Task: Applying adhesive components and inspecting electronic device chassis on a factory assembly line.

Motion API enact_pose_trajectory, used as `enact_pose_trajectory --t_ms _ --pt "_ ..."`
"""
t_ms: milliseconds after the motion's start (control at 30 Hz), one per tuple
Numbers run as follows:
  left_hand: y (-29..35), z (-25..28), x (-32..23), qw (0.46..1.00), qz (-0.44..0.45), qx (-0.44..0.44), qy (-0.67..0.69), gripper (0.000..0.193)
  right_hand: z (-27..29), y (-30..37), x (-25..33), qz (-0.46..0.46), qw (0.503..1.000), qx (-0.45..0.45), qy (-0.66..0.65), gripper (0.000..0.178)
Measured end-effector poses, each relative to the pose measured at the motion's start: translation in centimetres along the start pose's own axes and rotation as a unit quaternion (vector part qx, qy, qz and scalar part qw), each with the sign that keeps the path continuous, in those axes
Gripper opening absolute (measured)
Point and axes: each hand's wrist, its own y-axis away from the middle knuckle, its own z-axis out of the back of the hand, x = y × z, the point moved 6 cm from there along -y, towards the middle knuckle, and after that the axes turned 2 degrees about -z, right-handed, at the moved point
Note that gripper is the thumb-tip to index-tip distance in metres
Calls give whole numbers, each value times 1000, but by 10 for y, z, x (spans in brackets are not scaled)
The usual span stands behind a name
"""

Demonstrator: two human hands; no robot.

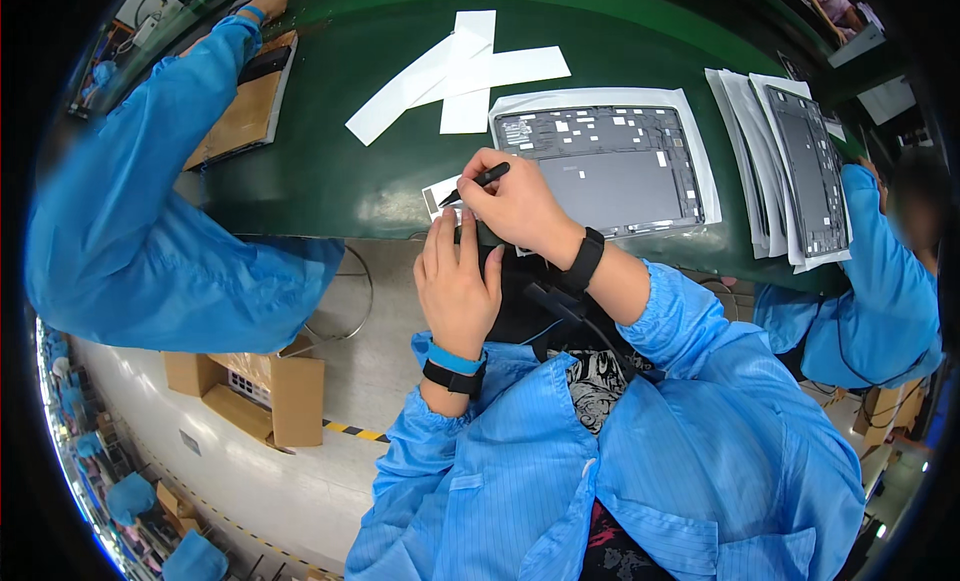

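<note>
Left hand (458,281) flat, fingers together, pinning small label sheet (441,197) at green bench (330,181) edge. Right hand (520,203) pinches black tweezers (478,182), tip on sheet, beside open tablet back (610,171).

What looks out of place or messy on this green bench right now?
Mostly the white paper strips: they lie crossed over each other in a loose heap beside the open tablet, not stacked. Otherwise nothing looks spilled or broken. The right hand holds black tweezers over a small sticker sheet that the left hand steadies.
</note>
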Motion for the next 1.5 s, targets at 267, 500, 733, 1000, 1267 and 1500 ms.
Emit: enact_pose_trajectory --t_ms 267,500,733,1000,1267,1500 --pt "3 1 3 1000 11 -3 19 50 -9 -1 8 33 999 31 14 16" --pt "-5 7 -5 1000 16 -5 -14 44 71 2 -4 -14 968 -109 -227 15" --pt "-48 8 -27 998 -23 -41 47 25 90 0 -46 -21 979 -73 -188 15" --pt "-55 -15 -27 998 -35 -20 54 28 83 0 -38 -17 989 -69 -132 10" --pt "-55 -13 -28 997 -33 -22 60 30 83 1 -38 -2 990 -74 -117 10" --pt "-58 -12 -31 997 -31 -16 70 32 84 1 -40 1 992 -83 -91 10"
